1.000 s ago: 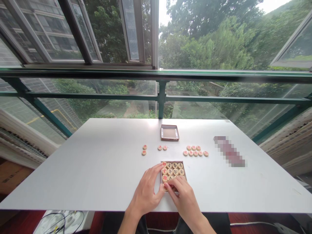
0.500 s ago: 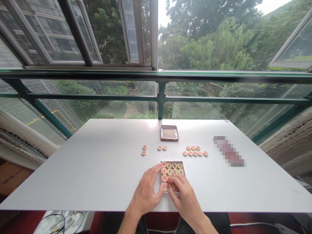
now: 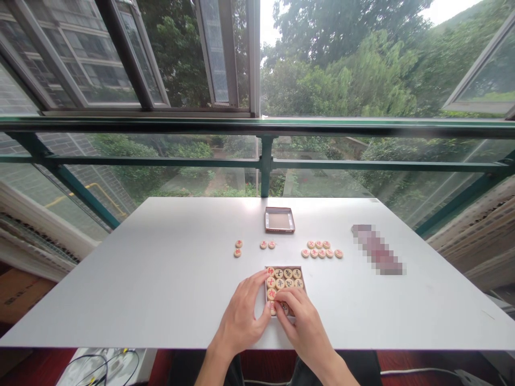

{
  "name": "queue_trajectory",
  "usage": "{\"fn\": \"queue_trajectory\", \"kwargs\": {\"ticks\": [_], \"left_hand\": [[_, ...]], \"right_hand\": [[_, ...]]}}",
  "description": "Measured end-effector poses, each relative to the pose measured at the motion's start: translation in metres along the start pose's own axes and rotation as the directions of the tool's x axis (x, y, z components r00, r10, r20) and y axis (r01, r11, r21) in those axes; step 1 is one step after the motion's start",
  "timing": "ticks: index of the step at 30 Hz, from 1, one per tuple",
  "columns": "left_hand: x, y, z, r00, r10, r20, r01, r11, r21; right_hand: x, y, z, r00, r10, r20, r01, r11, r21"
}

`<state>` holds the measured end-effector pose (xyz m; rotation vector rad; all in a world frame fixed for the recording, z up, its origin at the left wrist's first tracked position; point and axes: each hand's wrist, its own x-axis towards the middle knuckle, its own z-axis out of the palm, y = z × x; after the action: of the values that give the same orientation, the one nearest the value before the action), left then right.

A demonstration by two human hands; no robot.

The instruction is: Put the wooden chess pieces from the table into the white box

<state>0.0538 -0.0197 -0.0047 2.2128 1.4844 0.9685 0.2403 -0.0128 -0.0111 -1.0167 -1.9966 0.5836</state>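
Thumbs (image 3: 284, 319) closer (pieces (image 3: 279, 273) between hands (image 3: 241, 312))

likely a home balcony, green railing (image 3: 265, 161), window frames (image 3: 254, 59), trees (image 3: 341, 75) and building (image 3: 100, 72) outside

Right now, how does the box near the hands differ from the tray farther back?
The box holds rows of round pieces, while the tray shows its inside bottom. The left hand and right hand are at the box; neither is at the tray. Box and tray are both four-sided and open upward.
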Motion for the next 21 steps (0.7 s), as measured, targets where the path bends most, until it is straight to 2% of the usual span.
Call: {"fn": "queue_trajectory", "kwargs": {"ticks": [6, 10, 12, 16, 21], "left_hand": [[0.0, 0.001, -0.001, 1.0, -0.004, -0.004, 0.004, 1.0, -0.003], [0.0, 0.002, -0.002, 1.0, 0.004, -0.013, -0.004, 1.0, -0.009], [0.0, 0.003, -0.002, 1.0, 0.003, -0.008, -0.003, 1.0, -0.009], [0.001, 0.002, -0.001, 1.0, -0.002, -0.005, 0.002, 1.0, -0.002], [0.0, 0.002, -0.001, 1.0, -0.008, -0.023, 0.008, 1.0, 0.0]], "right_hand": [[-0.001, -0.002, -0.003, 0.999, 0.05, 0.003, -0.05, 0.997, 0.056], [0.002, -0.004, -0.012, 0.993, 0.119, 0.014, -0.12, 0.986, 0.112], [0.004, -0.002, -0.017, 0.992, 0.128, -0.015, -0.125, 0.985, 0.12], [0.006, 0.009, -0.027, 0.989, 0.111, -0.102, -0.102, 0.991, 0.086], [0.001, 0.029, -0.044, 0.971, 0.174, -0.165, -0.172, 0.985, 0.027]]}}
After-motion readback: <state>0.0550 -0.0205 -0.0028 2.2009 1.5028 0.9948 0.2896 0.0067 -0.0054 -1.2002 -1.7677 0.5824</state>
